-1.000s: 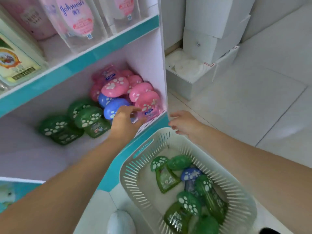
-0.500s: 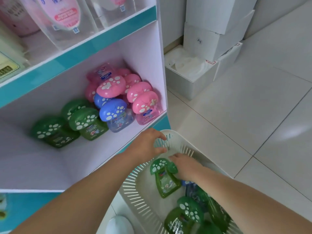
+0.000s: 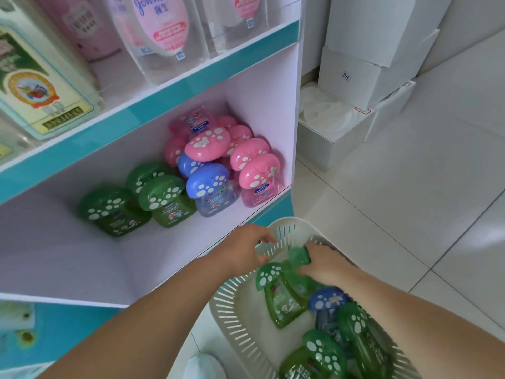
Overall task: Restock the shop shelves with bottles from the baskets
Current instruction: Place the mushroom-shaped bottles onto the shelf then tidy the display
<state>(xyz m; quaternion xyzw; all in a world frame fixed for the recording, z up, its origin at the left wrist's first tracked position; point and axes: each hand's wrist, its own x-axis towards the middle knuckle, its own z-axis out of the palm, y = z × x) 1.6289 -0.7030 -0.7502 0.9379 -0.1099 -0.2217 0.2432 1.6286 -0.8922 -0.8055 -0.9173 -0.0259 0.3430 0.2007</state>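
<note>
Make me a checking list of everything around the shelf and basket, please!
Surface: lower shelf, white, partly filled.
Job's things: green bottles, blue bottles and pink bottles sit on it; basket holds more bottles.
Clutter: white boxes stacked on the tiled floor.
Hands: right hand grips a green bottle in the basket; left hand hovers at its rim, holding nothing.
Cables: nothing seen.
Surroundings: lotion bottles on the upper shelf.
</note>
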